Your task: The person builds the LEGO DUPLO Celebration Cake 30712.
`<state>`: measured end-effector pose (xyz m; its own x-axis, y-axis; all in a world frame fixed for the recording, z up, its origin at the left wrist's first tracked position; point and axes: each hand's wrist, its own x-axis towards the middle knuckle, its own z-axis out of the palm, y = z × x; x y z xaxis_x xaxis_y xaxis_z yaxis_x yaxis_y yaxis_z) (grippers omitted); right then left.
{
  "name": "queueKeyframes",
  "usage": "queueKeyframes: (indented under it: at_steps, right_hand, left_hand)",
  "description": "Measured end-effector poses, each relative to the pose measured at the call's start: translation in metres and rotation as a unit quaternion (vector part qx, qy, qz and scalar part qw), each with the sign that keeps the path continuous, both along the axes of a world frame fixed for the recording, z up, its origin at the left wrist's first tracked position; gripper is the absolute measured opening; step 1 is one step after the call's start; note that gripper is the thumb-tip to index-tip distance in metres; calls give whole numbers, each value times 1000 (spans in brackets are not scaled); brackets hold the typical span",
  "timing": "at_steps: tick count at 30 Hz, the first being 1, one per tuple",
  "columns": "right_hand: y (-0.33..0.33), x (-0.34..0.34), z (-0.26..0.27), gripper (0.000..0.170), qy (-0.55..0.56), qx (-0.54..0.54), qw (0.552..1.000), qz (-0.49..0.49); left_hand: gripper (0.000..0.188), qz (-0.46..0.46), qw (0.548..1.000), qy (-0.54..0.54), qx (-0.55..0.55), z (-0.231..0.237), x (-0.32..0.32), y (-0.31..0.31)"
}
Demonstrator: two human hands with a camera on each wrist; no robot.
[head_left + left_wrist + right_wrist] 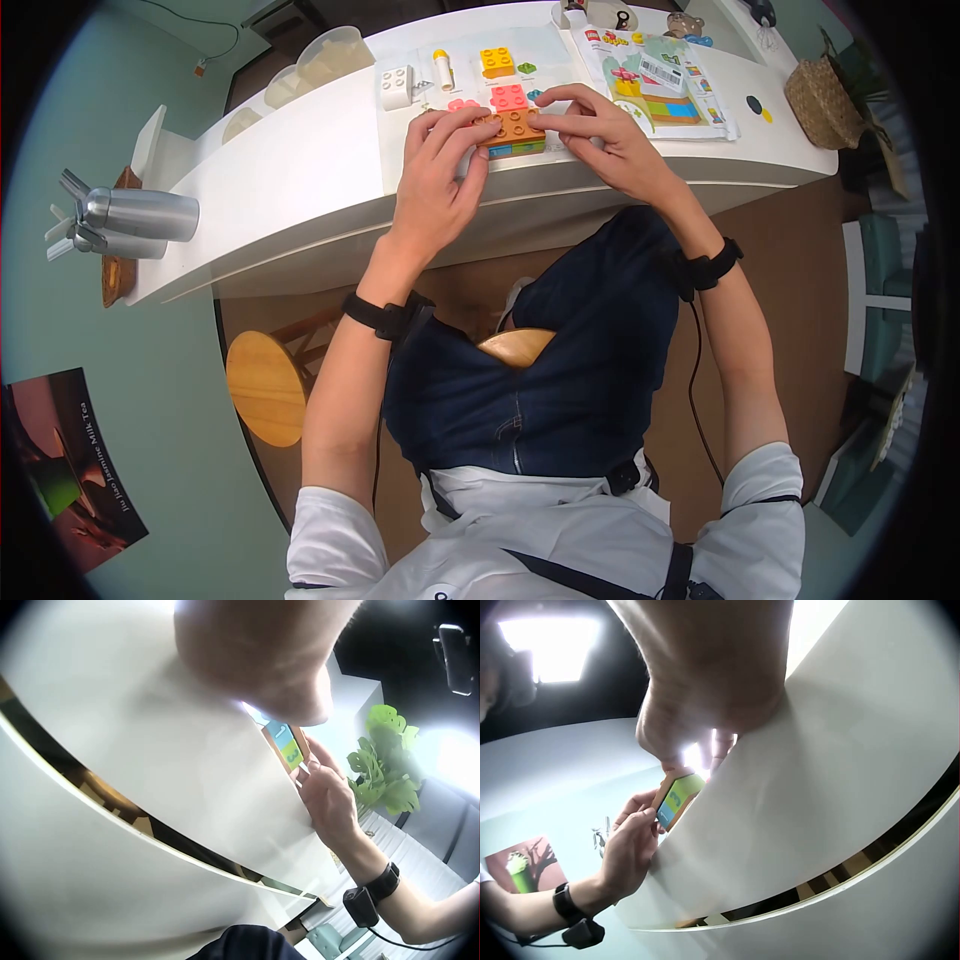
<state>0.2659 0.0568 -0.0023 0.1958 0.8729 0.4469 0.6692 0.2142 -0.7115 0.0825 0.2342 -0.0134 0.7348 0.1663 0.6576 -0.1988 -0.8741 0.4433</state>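
A block of toy building bricks stands at the table's near edge, its orange studded brick (515,130) uppermost. Under it show a blue brick (280,736) marked 1 and a green brick (676,796) marked 3, with more orange below them. My left hand (440,185) holds the block's left end, fingers on the orange top and thumb by the near side. At the other end, my right hand (618,150) grips the block between fingers and thumb. Just behind it sits a pink brick (508,96). Each wrist view hides part of its own hand's fingers.
Farther back lie a yellow brick (496,62), a white brick (396,88), a yellow-and-white tube-shaped piece (443,70) and a small green piece (526,68). A printed brick-set bag (665,90) lies at right. Clear bins (335,60) stand back left, a woven basket (825,105) far right.
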Motion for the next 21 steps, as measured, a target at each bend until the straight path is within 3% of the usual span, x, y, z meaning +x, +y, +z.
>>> queueKeyframes:
  at_steps: [13,21]
  right_hand:
    - [1,-1,1,37,35,-13,999,-9]
    - [4,0,-3,39,-3,5,1000,-13]
  left_hand:
    - [31,1,1000,-1,-2,-2,0,1]
    - [33,-6,1000,-6,-9,-4,0,2]
